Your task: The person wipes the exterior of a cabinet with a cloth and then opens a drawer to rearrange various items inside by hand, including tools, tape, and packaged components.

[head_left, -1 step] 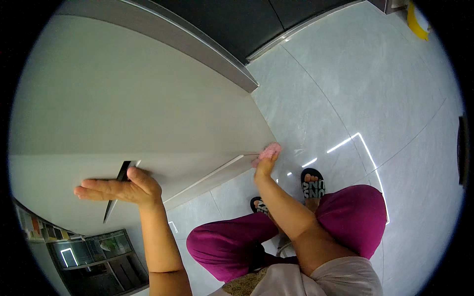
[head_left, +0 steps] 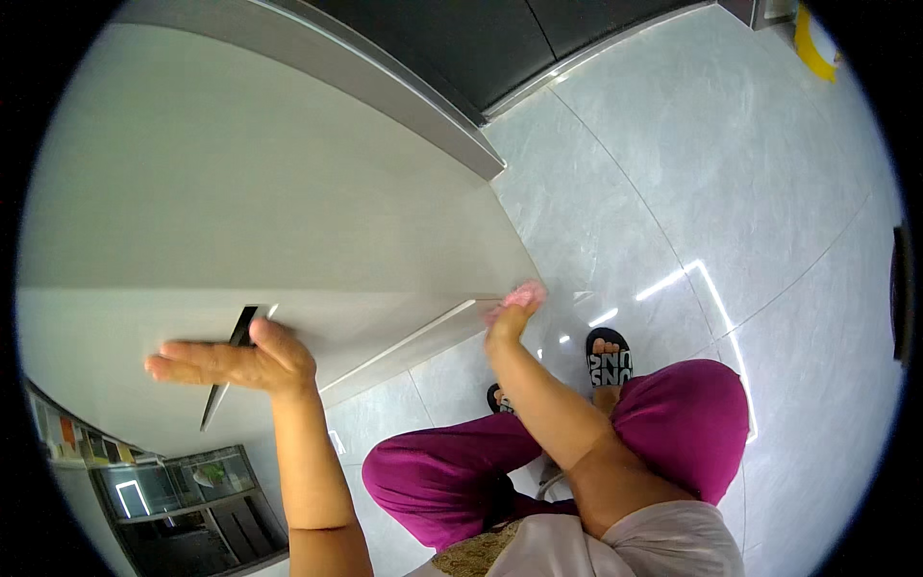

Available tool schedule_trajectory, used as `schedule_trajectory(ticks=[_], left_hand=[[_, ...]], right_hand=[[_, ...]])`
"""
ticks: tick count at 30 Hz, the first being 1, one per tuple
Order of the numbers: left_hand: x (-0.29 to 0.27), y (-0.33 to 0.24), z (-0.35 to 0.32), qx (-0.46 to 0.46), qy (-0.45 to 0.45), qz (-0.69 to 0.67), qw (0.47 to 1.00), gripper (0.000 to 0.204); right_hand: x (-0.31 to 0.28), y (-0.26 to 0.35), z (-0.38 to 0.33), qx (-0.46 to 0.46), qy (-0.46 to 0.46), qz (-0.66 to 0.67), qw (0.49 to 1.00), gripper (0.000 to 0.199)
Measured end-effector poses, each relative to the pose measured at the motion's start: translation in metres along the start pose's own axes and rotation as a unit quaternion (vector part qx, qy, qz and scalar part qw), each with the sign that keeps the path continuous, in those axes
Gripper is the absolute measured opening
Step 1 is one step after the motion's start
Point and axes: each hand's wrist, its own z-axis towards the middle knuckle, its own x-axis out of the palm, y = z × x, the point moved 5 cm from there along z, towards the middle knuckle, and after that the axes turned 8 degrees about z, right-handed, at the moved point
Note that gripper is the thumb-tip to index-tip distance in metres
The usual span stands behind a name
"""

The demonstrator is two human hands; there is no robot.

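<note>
Just a little, the right hand (head_left: 507,325) and its pink cloth (head_left: 524,292) have slid to the left since the earlier head view, and the right arm has gone with them. The left hand (head_left: 258,368) is in almost the same spot.

Now, in the head view, the left arm goes straight up from the bottom edge. Its hand is open, with long straight fingers pointing left and the thumb apart; I see nothing in it. I cannot tell if it touches the big pale panel (head_left: 288,192). It hides the middle of a dark slot (head_left: 249,321).

The right arm reaches up and left between the knees. Its hand has hold of the pink cloth at the low end of the panel, by the floor (head_left: 769,192). The fingers are blurry and partly hidden, so I cannot tell how much they bend.

Purple trousers (head_left: 683,413) cover both bent legs. The right arm hides part of the left slipper (head_left: 497,397); the right slipper (head_left: 609,365) shows well. A glass-front cabinet (head_left: 192,505) stands at the lower left. Something yellow and white (head_left: 813,48) sits far off at the top right.
</note>
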Motion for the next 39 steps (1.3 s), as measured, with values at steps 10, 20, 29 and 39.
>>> schedule_trajectory(ticks=[10,20,29,39], left_hand=[[0.005,0.005,-0.012,-0.05,0.003,-0.006,0.999,0.084],[-0.039,0.014,-0.055,-0.053,0.156,-0.126,0.978,0.053],[-0.073,0.118,-0.156,-0.223,0.242,-0.127,0.936,0.064],[-0.076,0.196,-0.166,-0.234,0.143,-0.15,0.95,0.076]], right_hand=[[0.098,0.088,-0.249,-0.365,0.309,-0.108,0.872,0.037],[0.108,0.05,-0.238,-0.78,0.346,-0.356,0.382,0.019],[0.214,0.076,-0.489,-0.848,0.421,-0.18,0.268,0.023],[0.239,0.072,-0.546,-0.861,0.456,-0.181,0.136,0.043]])
